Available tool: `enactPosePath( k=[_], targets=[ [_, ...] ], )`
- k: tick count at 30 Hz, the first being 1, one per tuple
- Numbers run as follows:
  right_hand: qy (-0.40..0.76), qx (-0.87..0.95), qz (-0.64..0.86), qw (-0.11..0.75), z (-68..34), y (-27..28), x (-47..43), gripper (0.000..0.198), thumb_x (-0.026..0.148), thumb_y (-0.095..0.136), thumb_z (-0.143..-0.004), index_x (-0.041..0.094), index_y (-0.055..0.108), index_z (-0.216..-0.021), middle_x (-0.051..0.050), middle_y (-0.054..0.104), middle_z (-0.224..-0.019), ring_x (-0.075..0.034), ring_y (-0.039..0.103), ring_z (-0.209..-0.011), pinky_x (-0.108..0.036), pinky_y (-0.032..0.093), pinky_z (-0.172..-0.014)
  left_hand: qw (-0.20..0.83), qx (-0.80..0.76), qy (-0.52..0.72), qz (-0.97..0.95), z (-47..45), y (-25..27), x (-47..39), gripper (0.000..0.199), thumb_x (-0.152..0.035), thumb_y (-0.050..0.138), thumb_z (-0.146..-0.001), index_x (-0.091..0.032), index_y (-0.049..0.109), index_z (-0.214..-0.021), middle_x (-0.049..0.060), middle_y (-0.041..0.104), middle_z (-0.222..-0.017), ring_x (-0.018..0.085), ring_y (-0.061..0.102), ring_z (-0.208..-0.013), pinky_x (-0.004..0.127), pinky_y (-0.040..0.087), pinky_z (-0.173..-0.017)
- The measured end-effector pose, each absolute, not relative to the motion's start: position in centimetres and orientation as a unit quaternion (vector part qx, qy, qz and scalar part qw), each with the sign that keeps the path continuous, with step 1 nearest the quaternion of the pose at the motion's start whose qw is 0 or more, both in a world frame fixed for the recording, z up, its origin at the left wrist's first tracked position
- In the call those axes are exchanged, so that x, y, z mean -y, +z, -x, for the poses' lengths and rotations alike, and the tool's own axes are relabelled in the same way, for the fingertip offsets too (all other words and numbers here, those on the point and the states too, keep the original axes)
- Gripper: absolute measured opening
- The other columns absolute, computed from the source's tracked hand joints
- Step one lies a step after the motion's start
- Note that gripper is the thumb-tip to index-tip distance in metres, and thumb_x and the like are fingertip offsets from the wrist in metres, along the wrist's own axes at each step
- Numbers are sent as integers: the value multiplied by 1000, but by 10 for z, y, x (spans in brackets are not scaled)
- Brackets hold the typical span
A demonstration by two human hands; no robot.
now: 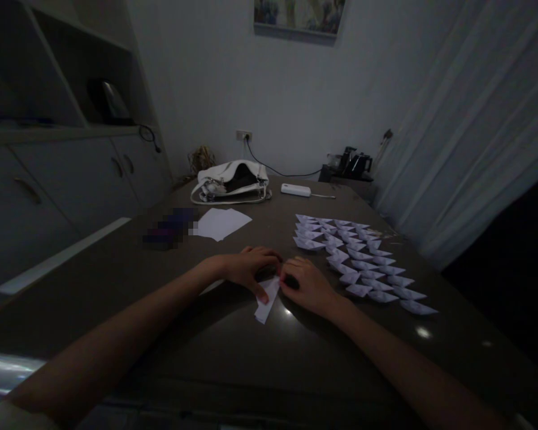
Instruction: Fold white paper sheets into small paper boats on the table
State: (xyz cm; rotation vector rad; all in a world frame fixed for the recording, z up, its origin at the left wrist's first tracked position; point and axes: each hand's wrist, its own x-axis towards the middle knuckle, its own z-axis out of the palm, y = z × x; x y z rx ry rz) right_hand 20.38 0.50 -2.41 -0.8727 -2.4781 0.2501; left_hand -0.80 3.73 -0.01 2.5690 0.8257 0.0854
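A folded piece of white paper lies on the dark table in front of me, its narrow end pointing towards me. My left hand arches over its left side, with the thumb pressing on the paper and the fingers curled along the far edge. At the paper's right edge, my right hand pinches the upper corner between thumb and fingers. Both sets of fingertips nearly meet there and partly hide the fold. To the right stand rows of several folded paper boats.
A stack of white paper sheets lies beyond my left hand, beside a blurred dark object. Farther back are a white handbag and a white power strip. Kettles stand past the table's far right corner.
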Motion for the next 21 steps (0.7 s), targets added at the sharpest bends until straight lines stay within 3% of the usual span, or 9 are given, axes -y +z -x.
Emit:
enactPosePath(
  k=[4,11,17,21],
  targets=[
    [145,937,219,229,-197,-20,7,12,8,66,-74,18,59,-76,-1,64,-79,-18,57,-81,-30,41,-80,221,-310,23,-924,6,3,-35,75,-57,75,-69,-23,48,-130,13,41,-146,36,33,-135,58,20,-109],
    [89,910,332,232,-202,-20,-1,13,6,66,-74,17,58,-72,-3,64,-78,-20,55,-78,-31,40,-73,219,-305,23,-927,7,2,-34,72,-57,75,-69,-25,50,-128,11,41,-146,33,33,-136,53,20,-110],
    [148,944,209,207,-196,-16,10,11,10,67,-74,18,60,-75,-1,64,-80,-18,57,-82,-31,41,-82,223,-307,22,-925,7,3,-36,75,-57,76,-68,-23,48,-129,13,40,-146,35,32,-135,57,20,-109],
    [138,937,238,216,-196,-15,12,11,11,66,-74,19,59,-73,-1,64,-79,-19,56,-83,-32,41,-81,225,-306,25,-925,6,3,-36,75,-57,76,-67,-24,49,-129,13,40,-146,36,32,-135,57,19,-109]
  ],
)
